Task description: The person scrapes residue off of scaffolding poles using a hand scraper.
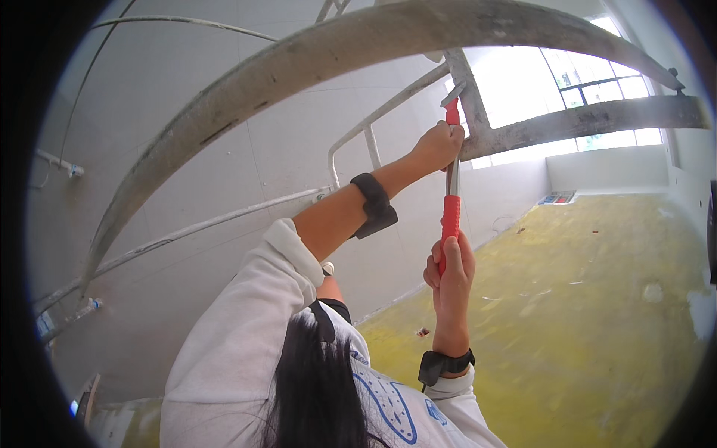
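Note:
A long-handled scraper with a red ribbed grip (451, 210) and a shiny metal shaft stands nearly upright in the picture. My left hand (440, 147) is closed around its upper shaft, just below the red neck. The flat metal blade (453, 95) shows above that hand, close to a paint-stained metal frame. Lower down, my right hand (452, 263) grips the red handle, its thumb lying along it. Black bands circle both forearms. The fingers of my left hand are partly hidden by its back.
A thick curved metal bar (313, 53) arches across the view. A stained crossbar (588, 120) and thinner metal tubes (358, 130) lie near my left hand. Beyond are a patchy yellow surface (571, 319), a grey surface with thin joint lines (185, 224) and bright window panes (596, 92).

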The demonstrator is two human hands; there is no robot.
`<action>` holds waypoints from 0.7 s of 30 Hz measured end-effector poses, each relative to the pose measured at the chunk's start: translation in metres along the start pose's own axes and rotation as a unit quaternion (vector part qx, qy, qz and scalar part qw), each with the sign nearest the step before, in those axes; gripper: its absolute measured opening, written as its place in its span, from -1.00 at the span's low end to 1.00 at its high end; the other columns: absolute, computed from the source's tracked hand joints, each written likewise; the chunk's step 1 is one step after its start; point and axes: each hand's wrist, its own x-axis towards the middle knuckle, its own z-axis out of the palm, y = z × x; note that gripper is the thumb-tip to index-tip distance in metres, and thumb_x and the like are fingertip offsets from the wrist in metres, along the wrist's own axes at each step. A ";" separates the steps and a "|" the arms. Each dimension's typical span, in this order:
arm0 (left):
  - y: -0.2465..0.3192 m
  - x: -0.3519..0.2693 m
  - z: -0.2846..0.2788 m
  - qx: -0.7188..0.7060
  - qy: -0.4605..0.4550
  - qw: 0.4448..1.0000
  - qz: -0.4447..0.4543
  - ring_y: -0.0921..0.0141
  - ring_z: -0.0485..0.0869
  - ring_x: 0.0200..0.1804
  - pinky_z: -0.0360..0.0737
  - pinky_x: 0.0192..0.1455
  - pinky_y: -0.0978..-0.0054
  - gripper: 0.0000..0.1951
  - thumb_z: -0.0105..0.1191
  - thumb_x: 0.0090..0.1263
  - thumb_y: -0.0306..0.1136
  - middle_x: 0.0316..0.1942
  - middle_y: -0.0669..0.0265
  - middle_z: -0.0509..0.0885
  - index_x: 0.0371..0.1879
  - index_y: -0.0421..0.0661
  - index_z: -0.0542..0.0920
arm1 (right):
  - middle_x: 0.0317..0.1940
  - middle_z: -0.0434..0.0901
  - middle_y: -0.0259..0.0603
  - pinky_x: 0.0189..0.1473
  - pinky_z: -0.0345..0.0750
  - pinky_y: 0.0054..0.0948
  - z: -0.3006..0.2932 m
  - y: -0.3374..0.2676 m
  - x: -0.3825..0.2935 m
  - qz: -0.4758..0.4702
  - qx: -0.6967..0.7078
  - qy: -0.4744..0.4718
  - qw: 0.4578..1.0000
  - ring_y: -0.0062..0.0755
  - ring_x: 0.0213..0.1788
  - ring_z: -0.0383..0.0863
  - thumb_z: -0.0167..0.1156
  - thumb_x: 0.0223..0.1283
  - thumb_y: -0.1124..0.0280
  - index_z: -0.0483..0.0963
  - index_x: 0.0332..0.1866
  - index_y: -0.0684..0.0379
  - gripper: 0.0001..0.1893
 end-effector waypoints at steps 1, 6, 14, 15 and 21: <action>0.004 0.001 -0.003 0.010 -0.006 1.000 0.008 0.25 0.63 -0.57 0.61 -0.52 0.29 -0.56 -0.20 0.44 -0.12 -0.58 0.13 0.56 -0.28 -0.38 0.47 | -0.56 0.30 -0.46 -0.73 0.03 -0.68 0.003 -0.002 0.002 -0.003 0.007 -0.001 1.000 -0.80 -0.75 0.12 -0.09 0.46 0.34 0.35 -0.14 0.20 -0.85; 0.004 0.040 -0.025 0.119 -0.005 0.991 0.069 0.14 0.67 -0.58 0.62 -0.53 0.26 -0.65 -0.05 0.41 -0.25 -0.57 0.02 0.60 -0.46 -0.36 0.47 | -0.56 0.30 -0.46 -0.72 0.05 -0.69 0.030 -0.026 0.019 0.008 0.026 -0.001 1.000 -0.79 -0.75 0.13 -0.08 0.46 0.34 0.35 -0.16 0.19 -0.85; -0.001 0.015 -0.007 0.098 0.020 0.986 0.135 0.22 0.65 -0.60 0.62 -0.50 0.27 -0.50 -0.23 0.46 -0.11 -0.67 0.07 0.55 -0.42 -0.42 0.49 | -0.54 0.30 -0.48 -0.70 0.07 -0.72 0.011 -0.013 -0.002 0.011 -0.028 0.044 0.999 -0.81 -0.71 0.14 -0.08 0.45 0.35 0.37 -0.11 0.19 -0.85; 0.001 0.013 -0.004 0.088 0.048 0.985 0.142 0.22 0.65 -0.59 0.62 -0.50 0.28 -0.50 -0.22 0.46 -0.11 -0.68 0.06 0.55 -0.41 -0.42 0.49 | -0.54 0.30 -0.48 -0.70 0.07 -0.72 0.013 -0.015 0.002 0.015 -0.025 0.046 0.998 -0.81 -0.71 0.14 -0.08 0.45 0.35 0.37 -0.11 0.19 -0.85; -0.031 0.057 -0.023 0.049 0.025 0.998 0.012 0.21 0.66 -0.58 0.60 -0.49 0.27 -0.49 -0.22 0.45 -0.08 -0.66 0.09 0.56 -0.47 -0.37 0.51 | -0.54 0.31 -0.46 -0.70 0.06 -0.70 0.033 -0.021 0.025 0.024 0.003 0.007 1.000 -0.80 -0.74 0.11 -0.06 0.45 0.35 0.39 -0.07 0.21 -0.83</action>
